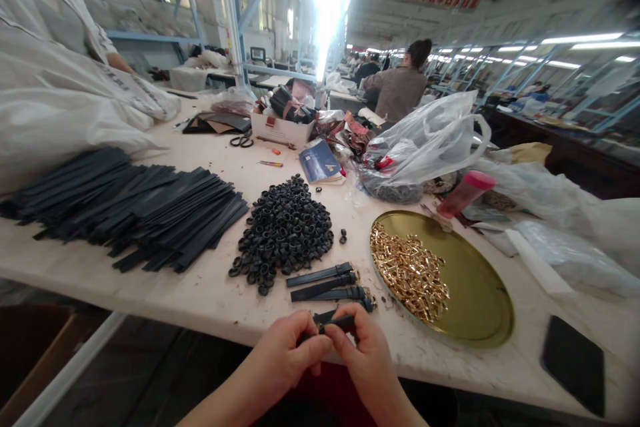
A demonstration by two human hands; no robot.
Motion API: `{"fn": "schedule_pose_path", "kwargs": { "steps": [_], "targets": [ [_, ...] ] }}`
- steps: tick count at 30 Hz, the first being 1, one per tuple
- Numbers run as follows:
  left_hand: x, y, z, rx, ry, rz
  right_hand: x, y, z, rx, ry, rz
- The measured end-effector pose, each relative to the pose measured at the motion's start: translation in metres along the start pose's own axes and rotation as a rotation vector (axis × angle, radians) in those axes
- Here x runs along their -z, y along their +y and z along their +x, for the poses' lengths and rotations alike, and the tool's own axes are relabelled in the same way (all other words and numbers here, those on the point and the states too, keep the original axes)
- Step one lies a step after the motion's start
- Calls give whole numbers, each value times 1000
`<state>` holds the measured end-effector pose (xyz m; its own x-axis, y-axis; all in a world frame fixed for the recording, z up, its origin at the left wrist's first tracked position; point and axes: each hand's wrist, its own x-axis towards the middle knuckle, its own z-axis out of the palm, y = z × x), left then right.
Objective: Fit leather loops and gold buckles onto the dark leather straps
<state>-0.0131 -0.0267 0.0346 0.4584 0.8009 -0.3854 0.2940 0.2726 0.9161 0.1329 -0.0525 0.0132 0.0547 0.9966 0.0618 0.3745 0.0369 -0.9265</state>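
Observation:
At the table's front edge my left hand (287, 352) and my right hand (366, 350) meet, fingers closed on a short black strap (344, 322). Its end by my left fingertips is mostly hidden. Just beyond my hands lie several black straps with gold buckles (323, 283), side by side. A heap of small black loops (285, 230) rises behind them. To the right, a round gold-coloured tray (483, 293) carries a pile of gold buckles (413, 273) on its left half.
Long flat black strips (150, 207) are stacked at the left. A dark phone-like slab (573, 363) lies at the right front. Scissors (242, 141), a blue booklet (320, 161), a plastic bag (430, 140) and a pink-lidded bottle (467, 193) stand farther back. Another person's sleeve (135, 90) shows at left.

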Motion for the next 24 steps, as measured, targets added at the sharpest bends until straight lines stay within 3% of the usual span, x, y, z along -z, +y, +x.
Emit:
{"fn": "schedule_pose_path", "kwargs": {
  "steps": [4,7,9,11,13,15,20,24],
  "targets": [
    [8,1,18,-25,81,41,3,0,12,-18,-107,85],
    [13,6,32,-68,61,59,18,3,44,-2,-239,105],
    [15,8,40,-93,37,94,31,10,79,32,-184,-47],
    [16,7,47,-77,59,96,41,22,118,103,-33,-385],
    [18,6,54,-38,91,58,45,36,152,118,-50,-662],
    [20,5,60,-14,111,28,42,48,174,101,-89,-752],
    [25,9,66,4,190,41,30,61,181,57,-45,-697],
    [26,14,63,-38,277,9,29,40,160,38,-35,-539]
  ]
}}
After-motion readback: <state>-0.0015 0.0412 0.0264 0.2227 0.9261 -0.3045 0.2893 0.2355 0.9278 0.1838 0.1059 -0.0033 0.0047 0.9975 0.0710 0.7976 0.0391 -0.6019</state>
